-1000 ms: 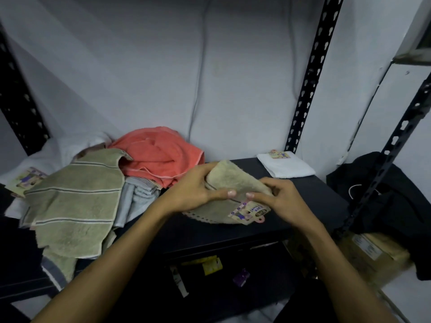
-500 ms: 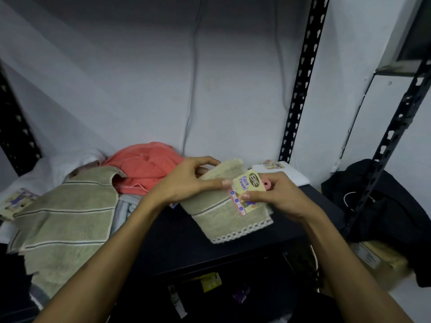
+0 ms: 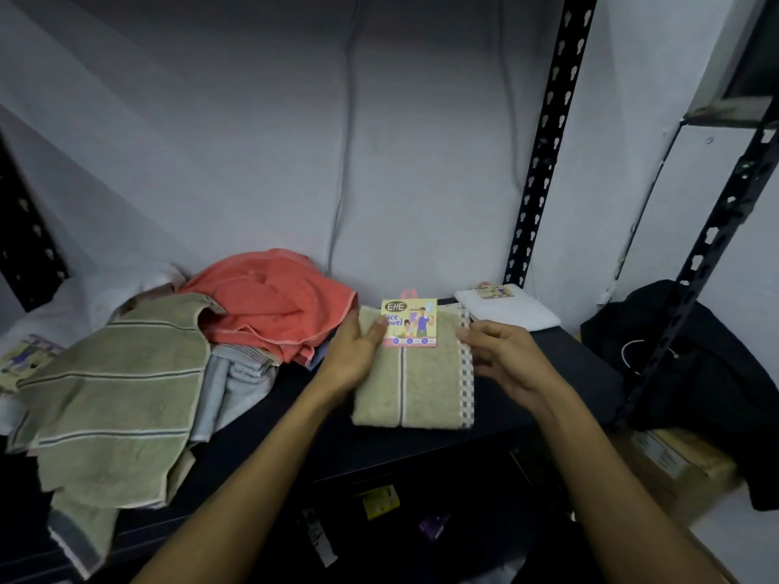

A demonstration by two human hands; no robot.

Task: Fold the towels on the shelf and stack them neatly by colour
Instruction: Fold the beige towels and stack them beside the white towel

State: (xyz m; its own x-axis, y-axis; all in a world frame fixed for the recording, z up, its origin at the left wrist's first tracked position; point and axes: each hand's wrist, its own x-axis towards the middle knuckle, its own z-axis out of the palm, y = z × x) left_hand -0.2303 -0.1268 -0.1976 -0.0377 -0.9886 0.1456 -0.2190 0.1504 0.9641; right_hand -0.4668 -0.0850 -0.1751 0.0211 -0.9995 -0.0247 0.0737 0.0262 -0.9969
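Observation:
A folded olive face towel (image 3: 421, 385) with a paper label (image 3: 409, 322) lies flat on the black shelf (image 3: 573, 364). My left hand (image 3: 352, 360) rests against its left edge, thumb touching the label. My right hand (image 3: 506, 360) touches its right, checkered edge with relaxed fingers. A folded white towel (image 3: 510, 311) sits behind, at the shelf's back right. On the left lies an unfolded heap: a coral towel (image 3: 269, 305), a large olive striped towel (image 3: 114, 385), a pale blue towel (image 3: 232, 381) and a white one (image 3: 63, 305).
A black perforated upright (image 3: 548, 141) stands at the shelf's back right corner, another (image 3: 725, 229) further right. A black bag (image 3: 695, 351) and a cardboard box (image 3: 674, 461) sit to the right of the shelf. Small items lie on the lower level (image 3: 379, 503).
The olive face towel, held up between both hands before, now lies flat on the shelf, label up. Both hands have opened and rest at its sides.

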